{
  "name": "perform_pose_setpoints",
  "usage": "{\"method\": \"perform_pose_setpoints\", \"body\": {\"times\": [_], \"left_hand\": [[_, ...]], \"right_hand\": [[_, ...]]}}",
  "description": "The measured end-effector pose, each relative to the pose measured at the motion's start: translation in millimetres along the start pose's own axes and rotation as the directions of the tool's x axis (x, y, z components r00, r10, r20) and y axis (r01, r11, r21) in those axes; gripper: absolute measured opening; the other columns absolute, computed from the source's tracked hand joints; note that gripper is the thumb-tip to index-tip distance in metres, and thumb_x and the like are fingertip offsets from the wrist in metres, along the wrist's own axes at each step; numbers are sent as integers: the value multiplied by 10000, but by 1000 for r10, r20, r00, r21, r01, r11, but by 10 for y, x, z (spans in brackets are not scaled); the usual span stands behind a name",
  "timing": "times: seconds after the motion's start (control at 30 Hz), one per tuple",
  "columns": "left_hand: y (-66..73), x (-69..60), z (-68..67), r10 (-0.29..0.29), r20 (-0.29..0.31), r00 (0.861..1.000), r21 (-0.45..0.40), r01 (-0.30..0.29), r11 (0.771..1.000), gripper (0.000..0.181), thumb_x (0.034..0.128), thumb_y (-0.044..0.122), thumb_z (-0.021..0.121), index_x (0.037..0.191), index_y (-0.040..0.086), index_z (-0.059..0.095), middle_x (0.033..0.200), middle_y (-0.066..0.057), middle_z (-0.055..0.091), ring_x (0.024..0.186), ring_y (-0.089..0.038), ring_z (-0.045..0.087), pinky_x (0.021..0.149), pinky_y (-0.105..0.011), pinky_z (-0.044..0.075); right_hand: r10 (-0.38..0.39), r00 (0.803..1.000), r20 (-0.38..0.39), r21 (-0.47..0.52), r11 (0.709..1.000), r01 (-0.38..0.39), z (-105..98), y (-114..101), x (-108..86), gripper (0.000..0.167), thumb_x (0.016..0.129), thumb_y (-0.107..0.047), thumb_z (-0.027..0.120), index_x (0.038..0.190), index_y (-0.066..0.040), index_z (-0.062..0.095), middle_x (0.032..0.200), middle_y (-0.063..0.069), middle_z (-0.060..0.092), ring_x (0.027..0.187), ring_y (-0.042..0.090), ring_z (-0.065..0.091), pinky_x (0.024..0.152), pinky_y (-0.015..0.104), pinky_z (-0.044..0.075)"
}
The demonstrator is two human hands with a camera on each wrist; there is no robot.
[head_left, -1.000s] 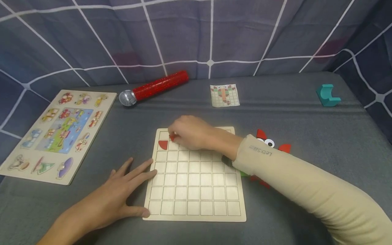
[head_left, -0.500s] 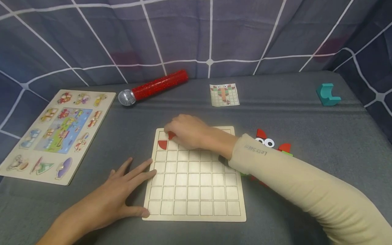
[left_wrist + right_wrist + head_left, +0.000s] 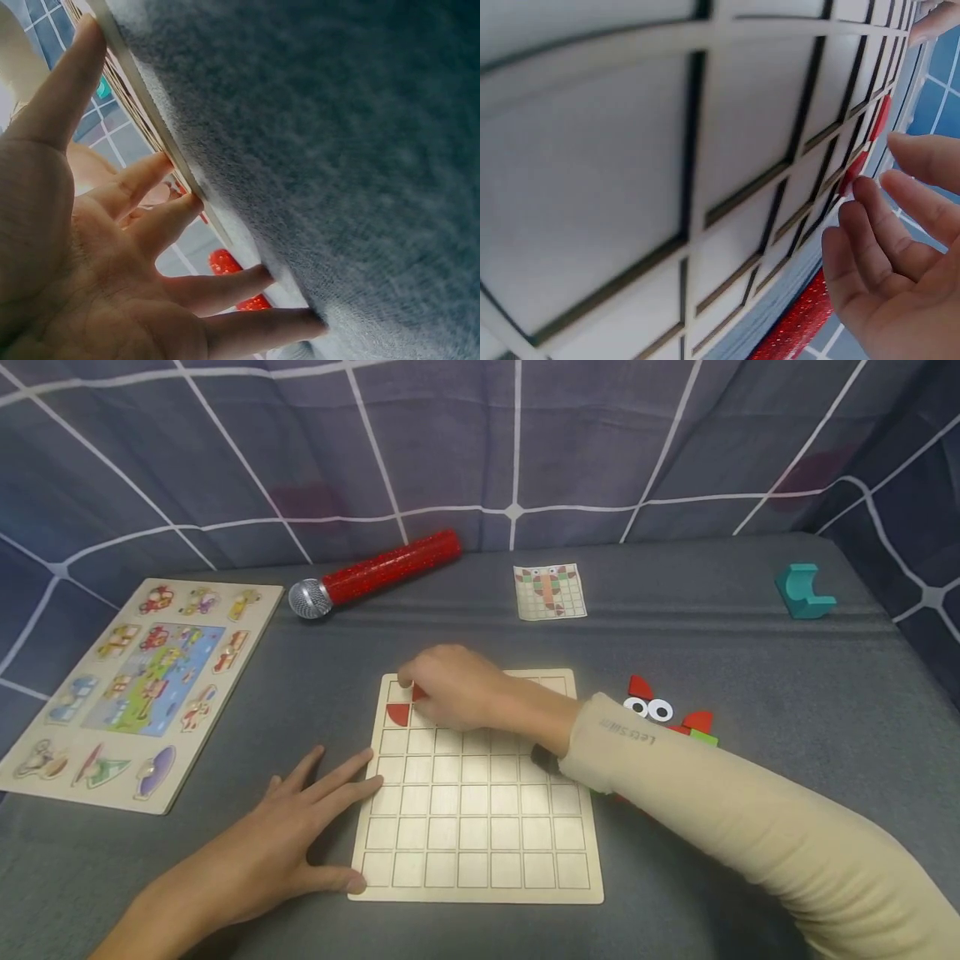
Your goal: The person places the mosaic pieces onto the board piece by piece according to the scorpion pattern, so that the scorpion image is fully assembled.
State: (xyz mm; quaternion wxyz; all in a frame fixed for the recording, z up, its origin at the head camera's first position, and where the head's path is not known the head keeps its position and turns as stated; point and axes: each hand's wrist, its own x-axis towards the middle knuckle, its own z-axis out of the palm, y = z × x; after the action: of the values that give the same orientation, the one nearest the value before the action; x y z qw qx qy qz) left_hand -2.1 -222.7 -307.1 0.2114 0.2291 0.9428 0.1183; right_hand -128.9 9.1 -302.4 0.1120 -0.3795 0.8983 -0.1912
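Note:
A square wooden grid board (image 3: 461, 799) lies flat on the grey table. My left hand (image 3: 300, 827) is spread at its left edge; in the left wrist view the thumb and two fingers touch the rim. My right hand (image 3: 457, 685) reaches over the board's far left corner. A red quarter-circle piece (image 3: 398, 715) lies in a cell near that corner. Beside it, a second red piece (image 3: 851, 172) lies flat on the grid at my right fingertips, partly covered in the head view. The right thumb (image 3: 911, 150) stands apart from that piece in the right wrist view.
Red and green pieces with two eye discs (image 3: 660, 710) lie right of the board, partly under the right sleeve (image 3: 735, 802). Behind are a pattern card (image 3: 550, 592), a red microphone (image 3: 393, 566) and a teal block (image 3: 804, 592). A picture puzzle (image 3: 142, 693) lies left.
My right hand has shifted slightly left along with the second red piece. The right sleeve has moved a little, showing more of the pieces beside the board. My left hand has stayed in place.

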Motion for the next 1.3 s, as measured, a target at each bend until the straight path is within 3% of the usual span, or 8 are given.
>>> {"method": "perform_pose_setpoints", "body": {"times": [0.07,0.17,0.53,0.73,1.0,1.13,1.3], "left_hand": [[-4,-3,-1,6,-3,1000,-1,-6,1000,977,631,776,656,1473,318,465,1614,27,252,1406,-552,146,883,-845,204],[-6,-4,0,6,-2,1000,-3,-6,1000,975,635,775,654,1474,318,462,1615,26,250,1407,-552,146,885,-844,202],[0,-6,-5,-20,20,1000,-5,20,1000,976,626,762,672,1476,335,456,1614,31,251,1408,-552,141,898,-838,194],[13,-2,-9,-42,41,998,-12,43,999,981,621,772,668,1478,352,447,1615,44,248,1410,-550,136,910,-835,183],[23,2,-5,-68,62,996,-16,69,998,986,618,764,678,1481,346,448,1617,40,243,1414,-550,117,920,-833,162],[11,-11,-3,-42,45,998,-17,43,999,972,637,753,681,1484,341,440,1618,40,236,1413,-545,130,917,-832,180],[10,-5,-2,-30,33,999,-15,31,999,975,636,751,679,1487,344,432,1618,43,236,1415,-541,130,917,-832,182]], "right_hand": [[7,1000,4,8,1000,-7,-10,-31,-9,289,893,-33,595,1147,-99,716,1105,17,700,1106,184,607,962,348,469],[12,1000,5,6,1000,-12,-18,-46,-18,320,883,9,574,1148,-96,719,1134,30,695,1114,199,602,967,351,466],[-11,1000,-16,3,1000,11,-1,42,-44,313,851,53,591,1082,-109,728,1022,12,694,1002,174,608,922,314,469],[-21,1000,-14,30,999,22,-54,113,-117,277,908,-11,584,1124,-113,724,1089,1,698,1053,163,613,951,309,461],[-16,998,-66,98,995,22,-179,326,-535,290,891,-23,576,1149,-43,707,1085,70,682,1025,219,615,937,375,462],[-22,992,-123,105,994,35,-222,414,-786,254,881,-35,606,1107,-43,721,1059,53,685,1013,222,613,921,396,463],[27,990,-140,104,995,-13,-259,476,-1084,241,887,-39,607,1092,-67,731,1044,16,680,986,186,602,893,403,471]]}}
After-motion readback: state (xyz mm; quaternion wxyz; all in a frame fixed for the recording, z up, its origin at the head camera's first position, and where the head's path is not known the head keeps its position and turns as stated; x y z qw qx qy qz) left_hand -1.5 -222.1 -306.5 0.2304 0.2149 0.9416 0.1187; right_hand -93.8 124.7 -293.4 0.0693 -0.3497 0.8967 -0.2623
